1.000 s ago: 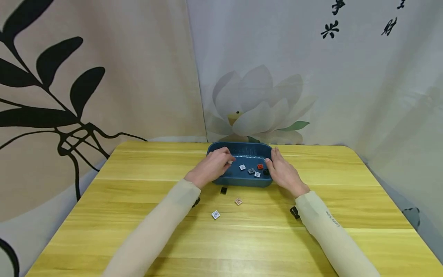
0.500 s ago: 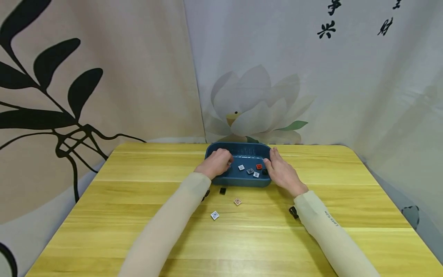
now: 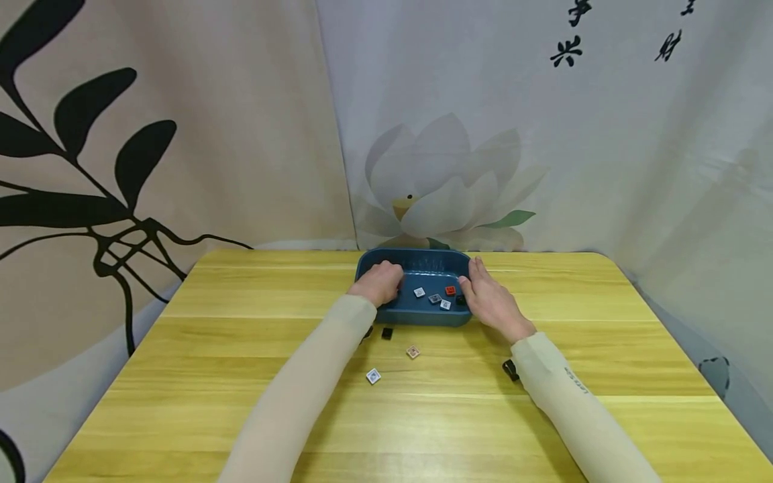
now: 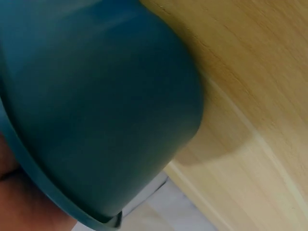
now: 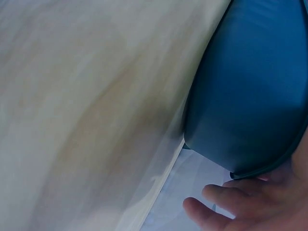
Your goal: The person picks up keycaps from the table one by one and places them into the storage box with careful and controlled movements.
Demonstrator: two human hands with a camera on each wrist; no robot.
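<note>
In the head view a deep blue rectangular tray [image 3: 423,318] stands near the table's far edge. My left hand [image 3: 379,283] reaches over its left side with the fingers bent down inside; the fingertips are hidden, so I cannot see whether they hold anything. My right hand [image 3: 494,305] holds the tray's right side, thumb over the rim and fingers along the outside. Inside lie several small square pieces like keycaps: a red piece [image 3: 450,290], a white piece [image 3: 419,292], a grey piece [image 3: 435,299], another white piece [image 3: 445,305] and a black piece [image 3: 461,300] beside the right thumb.
On the wooden table [image 3: 459,422], in front of the tray, lie a black piece [image 3: 387,333], a pinkish piece [image 3: 413,352] and a white piece [image 3: 373,376]. A printed curtain [image 3: 241,134] hangs just behind the table.
My left hand, earlier at the tray's left side with a small white piece at its fingertips, has reached further in and down; that piece is out of sight. The right hand keeps its place on the tray.
</note>
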